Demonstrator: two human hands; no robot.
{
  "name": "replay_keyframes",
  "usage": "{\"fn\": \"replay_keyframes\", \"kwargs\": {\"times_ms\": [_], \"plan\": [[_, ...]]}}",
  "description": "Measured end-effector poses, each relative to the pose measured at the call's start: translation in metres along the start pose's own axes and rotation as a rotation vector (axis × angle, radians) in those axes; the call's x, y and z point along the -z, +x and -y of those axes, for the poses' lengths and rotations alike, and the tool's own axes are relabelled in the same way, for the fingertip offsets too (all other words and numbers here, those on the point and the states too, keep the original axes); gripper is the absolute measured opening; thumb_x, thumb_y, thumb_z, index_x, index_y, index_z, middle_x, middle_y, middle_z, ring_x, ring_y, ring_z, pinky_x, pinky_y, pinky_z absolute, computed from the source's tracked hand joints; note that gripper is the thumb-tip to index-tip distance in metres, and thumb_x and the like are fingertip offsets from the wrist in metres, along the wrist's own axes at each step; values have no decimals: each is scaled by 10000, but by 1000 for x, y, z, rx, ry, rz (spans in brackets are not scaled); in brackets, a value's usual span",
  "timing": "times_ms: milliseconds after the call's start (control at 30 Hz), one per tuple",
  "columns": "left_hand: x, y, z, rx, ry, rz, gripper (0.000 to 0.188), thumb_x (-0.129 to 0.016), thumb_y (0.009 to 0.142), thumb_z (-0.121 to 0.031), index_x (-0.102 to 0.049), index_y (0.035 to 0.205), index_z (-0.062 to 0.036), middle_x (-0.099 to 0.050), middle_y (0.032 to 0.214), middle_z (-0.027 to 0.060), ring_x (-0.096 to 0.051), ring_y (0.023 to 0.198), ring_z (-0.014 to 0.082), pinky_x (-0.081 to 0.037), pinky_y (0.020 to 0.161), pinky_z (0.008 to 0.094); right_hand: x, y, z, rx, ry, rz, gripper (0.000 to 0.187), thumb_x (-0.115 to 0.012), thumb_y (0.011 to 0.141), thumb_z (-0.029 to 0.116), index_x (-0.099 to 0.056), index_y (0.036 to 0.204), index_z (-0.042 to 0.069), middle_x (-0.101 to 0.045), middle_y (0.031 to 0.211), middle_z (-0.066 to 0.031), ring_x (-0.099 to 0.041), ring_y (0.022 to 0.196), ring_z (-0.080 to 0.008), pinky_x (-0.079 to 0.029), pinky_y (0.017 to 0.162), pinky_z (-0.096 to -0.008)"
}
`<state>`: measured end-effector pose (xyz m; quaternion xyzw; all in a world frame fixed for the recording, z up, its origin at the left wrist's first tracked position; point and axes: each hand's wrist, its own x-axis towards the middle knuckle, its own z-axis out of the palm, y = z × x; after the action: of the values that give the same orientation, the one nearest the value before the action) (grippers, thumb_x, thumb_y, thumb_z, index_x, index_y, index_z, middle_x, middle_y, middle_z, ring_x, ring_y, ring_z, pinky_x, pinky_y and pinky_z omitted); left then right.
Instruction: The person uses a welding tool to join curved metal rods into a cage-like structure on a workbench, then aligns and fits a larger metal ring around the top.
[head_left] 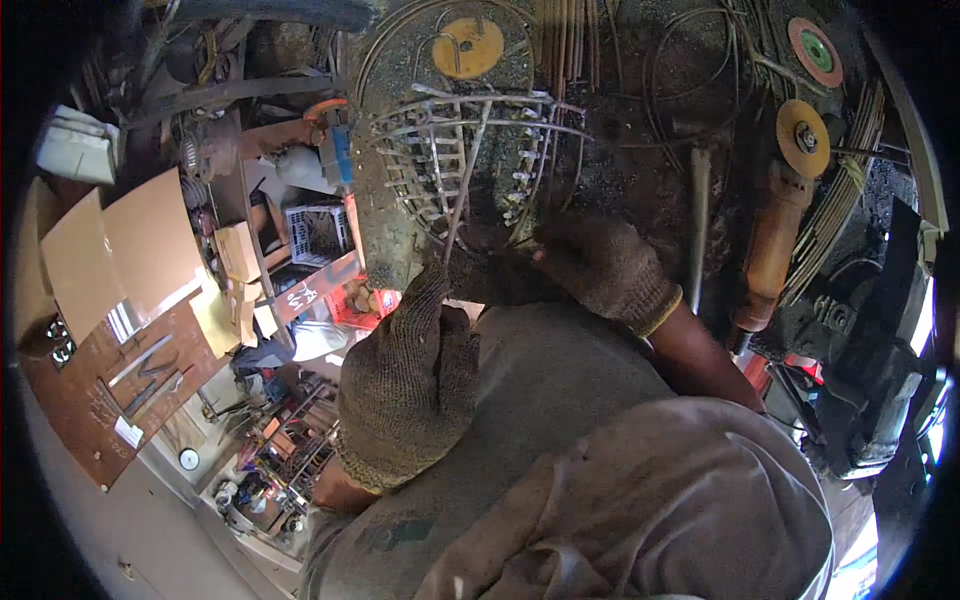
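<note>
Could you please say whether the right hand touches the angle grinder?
Apart: the head view shows a clear gap between the right hand and the angle grinder.

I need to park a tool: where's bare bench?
Mainly the dark strip of bench between the bar and grinder. A smaller patch looks open between the frame and bar, above the right hand. Crowded: the far side, with yellow disc and thin rods.

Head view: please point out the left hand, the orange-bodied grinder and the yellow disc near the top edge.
Left hand (pixel 402 385): head view, on the back of its glove.
Orange-bodied grinder (pixel 777 235): head view, middle of its body.
Yellow disc (pixel 484 54): head view, flat face beside the centre.
</note>
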<state>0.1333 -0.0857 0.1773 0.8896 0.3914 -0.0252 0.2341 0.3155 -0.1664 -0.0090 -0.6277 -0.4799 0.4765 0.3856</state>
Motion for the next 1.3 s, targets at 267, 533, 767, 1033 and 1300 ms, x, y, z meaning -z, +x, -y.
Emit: {"fn": "replay_keyframes", "kwargs": {"times_ms": [267, 533, 767, 1033, 1300], "plan": [[-4, -3, 4, 3, -17, -28, 576, -669, 928, -117, -514, 1474, -15, -698, 833, 167, -696, 672, 341, -557, 617, 446, 11, -12, 12, -30, 5, -70, 330, -687, 954, 339, -727, 1129, 62, -731, 1022, -208, -718, 961, -391, -574, 845, -465], [6, 4, -10, -2, 98, 9, 414, -642, 970, -106, -605, 1367, 5, -690, 844, 172, -668, 706, 244, -534, 679, 375, 25, -54, 13, 32, 42, -302, 298, -726, 944, 295, -732, 1102, 42, -730, 965, -189, -722, 905, -384, -570, 796, -432], [-6, -1, 4, -167, 212, -199, 348, -673, 937, -165, -676, 1258, -29, -727, 877, 197, -725, 762, 342, -574, 707, 423, 19, -125, 0, 28, 107, -781, 320, -711, 964, 283, -721, 1091, -11, -710, 885, -169, -700, 793, -265, -539, 737, -361], [4, 6, 19, -334, 323, -111, 417, -629, 992, -249, -636, 1312, 18, -736, 1011, 223, -723, 881, 335, -555, 841, 416, -23, -221, -51, 243, -75, -1774, 601, -661, 1015, 426, -412, 1391, 28, -578, 1120, -117, -601, 898, -165, -528, 719, -316], [7, 7, 38, -292, 247, -70, 413, -635, 998, -277, -661, 1293, 10, -734, 1149, 202, -715, 973, 287, -535, 915, 395, 53, -347, -146, -248, -100, -2303, 448, -452, 1103, 358, -508, 1382, 13, -594, 1273, -142, -582, 1139, -213, -469, 1018, -390]]}}
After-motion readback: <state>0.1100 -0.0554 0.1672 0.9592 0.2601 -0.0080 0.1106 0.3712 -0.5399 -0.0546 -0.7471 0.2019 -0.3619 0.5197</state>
